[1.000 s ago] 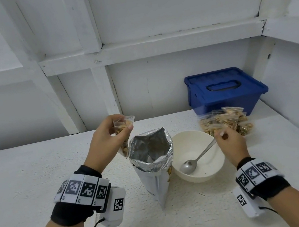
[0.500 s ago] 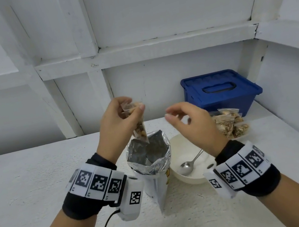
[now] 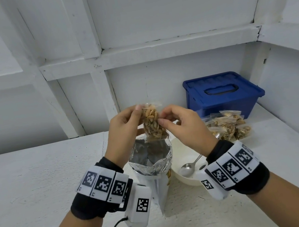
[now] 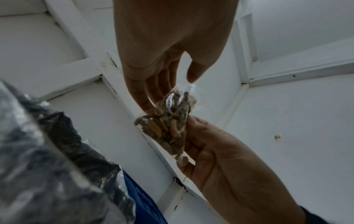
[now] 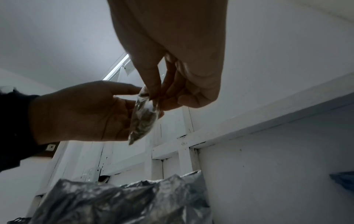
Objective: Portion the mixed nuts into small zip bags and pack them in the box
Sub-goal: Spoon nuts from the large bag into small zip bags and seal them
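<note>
A small clear zip bag filled with mixed nuts hangs above the open foil nut pouch. My left hand pinches the bag's top left corner. My right hand pinches its right edge near the top. The left wrist view shows the zip bag between the fingers of both hands; in the right wrist view the zip bag hangs over the foil pouch. A blue lidded box stands at the back right with its lid on. A pile of filled zip bags lies in front of it.
A white bowl with a metal spoon in it sits just right of the foil pouch, partly behind my right wrist. White panelled walls and a ledge close in the back and right side of the white table.
My right hand let go of the spoon, rose from the bowl and took hold of the zip bag. My left hand lifted the bag higher, above the pouch.
</note>
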Action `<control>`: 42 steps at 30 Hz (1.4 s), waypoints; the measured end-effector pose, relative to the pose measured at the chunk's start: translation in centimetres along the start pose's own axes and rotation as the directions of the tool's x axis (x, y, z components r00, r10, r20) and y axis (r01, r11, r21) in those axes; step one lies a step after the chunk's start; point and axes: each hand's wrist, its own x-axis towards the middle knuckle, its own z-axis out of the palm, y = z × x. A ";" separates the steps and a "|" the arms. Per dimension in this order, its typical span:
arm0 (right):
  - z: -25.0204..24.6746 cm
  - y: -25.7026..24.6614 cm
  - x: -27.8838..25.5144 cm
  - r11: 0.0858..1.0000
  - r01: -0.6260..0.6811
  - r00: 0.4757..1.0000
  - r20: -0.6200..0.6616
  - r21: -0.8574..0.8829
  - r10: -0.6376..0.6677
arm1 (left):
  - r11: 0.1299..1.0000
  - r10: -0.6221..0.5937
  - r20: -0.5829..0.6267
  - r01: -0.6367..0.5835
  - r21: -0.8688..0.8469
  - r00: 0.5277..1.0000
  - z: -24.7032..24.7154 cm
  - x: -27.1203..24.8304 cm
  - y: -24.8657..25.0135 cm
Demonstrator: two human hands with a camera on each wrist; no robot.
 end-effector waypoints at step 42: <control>-6.0 2.1 1.0 0.979 -0.150 0.981 -0.106 0.135 0.165 | 0.847 0.195 0.055 -0.196 0.494 0.979 -2.2 0.6 -1.0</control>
